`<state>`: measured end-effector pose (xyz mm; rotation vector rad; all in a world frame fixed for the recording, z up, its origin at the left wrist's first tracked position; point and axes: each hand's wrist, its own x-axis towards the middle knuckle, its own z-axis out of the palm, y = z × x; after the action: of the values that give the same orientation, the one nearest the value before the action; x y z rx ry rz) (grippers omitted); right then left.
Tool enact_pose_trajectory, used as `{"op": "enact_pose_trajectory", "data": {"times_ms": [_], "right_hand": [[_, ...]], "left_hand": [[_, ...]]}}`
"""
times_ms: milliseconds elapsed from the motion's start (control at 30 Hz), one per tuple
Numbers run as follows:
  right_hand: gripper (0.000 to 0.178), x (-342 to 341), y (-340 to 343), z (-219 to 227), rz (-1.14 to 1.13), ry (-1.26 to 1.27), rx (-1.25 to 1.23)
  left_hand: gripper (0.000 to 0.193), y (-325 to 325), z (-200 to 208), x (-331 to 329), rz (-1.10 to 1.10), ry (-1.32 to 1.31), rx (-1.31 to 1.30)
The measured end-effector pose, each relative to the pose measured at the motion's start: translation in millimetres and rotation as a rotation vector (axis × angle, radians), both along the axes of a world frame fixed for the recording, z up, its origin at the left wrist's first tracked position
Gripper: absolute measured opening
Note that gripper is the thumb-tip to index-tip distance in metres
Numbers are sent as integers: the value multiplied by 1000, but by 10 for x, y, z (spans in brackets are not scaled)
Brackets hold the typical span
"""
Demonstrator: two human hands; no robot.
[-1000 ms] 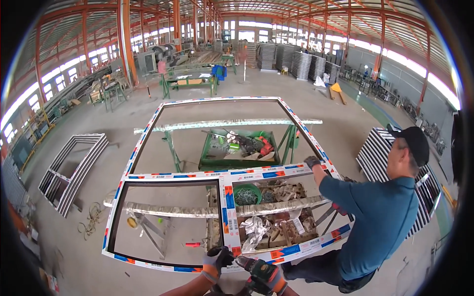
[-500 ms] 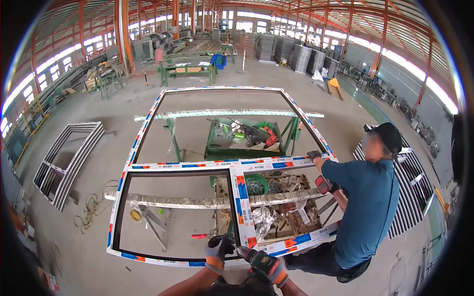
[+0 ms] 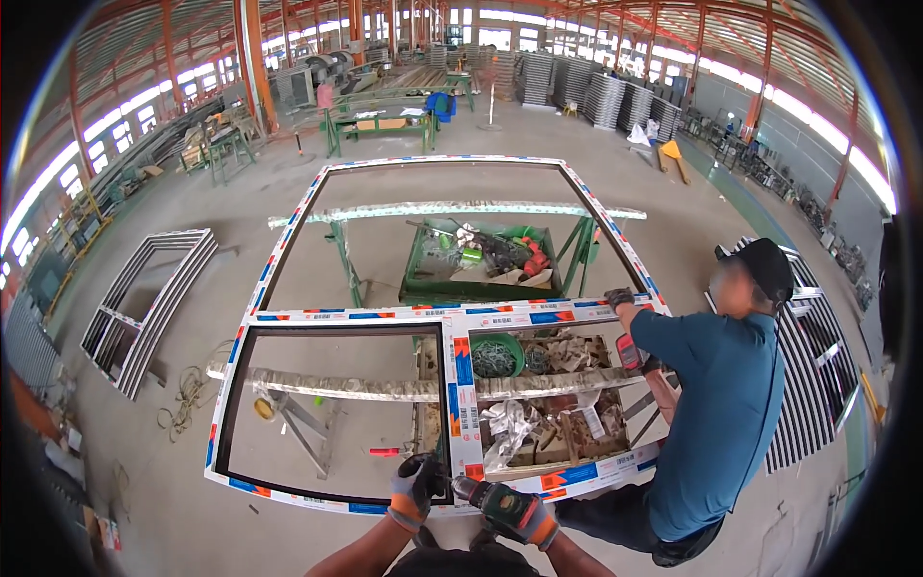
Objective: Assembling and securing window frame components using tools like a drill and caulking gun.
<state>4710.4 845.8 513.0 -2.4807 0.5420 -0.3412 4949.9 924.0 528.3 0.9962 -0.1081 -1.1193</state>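
Observation:
A large window frame (image 3: pixel 464 399), wrapped in white film with blue and orange print, lies flat before me across sheathed trestle bars (image 3: pixel 336 385). My right hand (image 3: pixel 536 519), in a grey and orange glove, grips a dark green cordless drill (image 3: pixel 500 504). Its chuck points left, over the frame's near rail beside the upright dividing bar. My left hand (image 3: pixel 414 489), gloved alike, is at the inner near corner of the left opening, close to the drill's tip. Its fingers are curled together; anything pinched in them is too small to make out.
A co-worker (image 3: pixel 716 385) stands at the right, one hand on the frame, holding a red and black drill (image 3: pixel 629 352). Beneath the frame are a green bin (image 3: pixel 413 284) of tools and scraps and a wooden crate (image 3: pixel 567 438). Stacked frames (image 3: pixel 144 317) lie left; a cable (image 3: pixel 183 409) trails nearby.
The view has shifted slightly. Both my hands have moved a little left along the near rail, the drill's tip now nearer the dividing bar. The co-worker's pose is nearly the same.

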Motion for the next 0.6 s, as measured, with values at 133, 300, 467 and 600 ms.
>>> {"op": "enact_pose_trajectory", "data": {"times_ms": [133,300,467,600], "right_hand": [[34,-139,-328,-26,62,-184,15],[28,-120,-695,205,45,-289,251],[33,-183,-1000,112,-74,-332,551],[34,-67,-1383,-139,88,7,-19]], "left_hand": [[23,-229,115,-251,-12,-140,-54],[39,-384,10,-436,-68,-368,-46],[38,-701,96,-571,-93,-261,18],[30,-1026,127,-587,-111,-166,177]]}}
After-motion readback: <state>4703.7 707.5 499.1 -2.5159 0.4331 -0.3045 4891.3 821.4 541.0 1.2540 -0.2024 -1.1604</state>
